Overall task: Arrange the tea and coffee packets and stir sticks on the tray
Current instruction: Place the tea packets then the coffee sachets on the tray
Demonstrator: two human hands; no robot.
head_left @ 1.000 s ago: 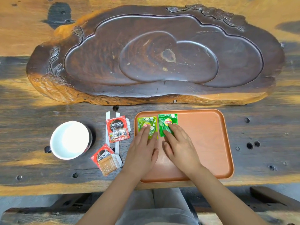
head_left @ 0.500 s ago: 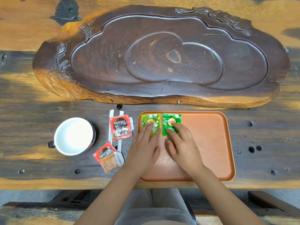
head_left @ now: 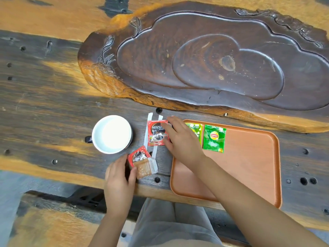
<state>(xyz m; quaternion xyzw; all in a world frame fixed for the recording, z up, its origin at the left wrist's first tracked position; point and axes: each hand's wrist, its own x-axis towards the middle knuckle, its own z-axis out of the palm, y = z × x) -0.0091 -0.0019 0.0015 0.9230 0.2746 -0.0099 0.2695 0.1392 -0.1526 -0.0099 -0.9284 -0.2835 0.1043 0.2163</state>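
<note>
An orange tray (head_left: 249,166) lies at the table's near edge. Two green tea packets sit side by side in its far left corner: one in full view (head_left: 214,139), the other (head_left: 195,129) partly under my right wrist. Left of the tray, a red coffee packet (head_left: 156,134) rests on two white-wrapped stir sticks (head_left: 148,125). My right hand (head_left: 179,139) has its index finger and thumb on that packet's right edge. Nearer me, a second red coffee packet (head_left: 138,156) lies with a brown packet (head_left: 144,169). My left hand (head_left: 119,179) pinches them from the left.
A white cup (head_left: 112,133) stands left of the coffee packets. A large carved dark wooden tea board (head_left: 222,59) fills the far side of the table. The tabletop has round holes. My lap shows below the table's edge.
Both hands have left the tea packets and shifted left off the tray onto the coffee packets. The view has also swung left and closer.
</note>
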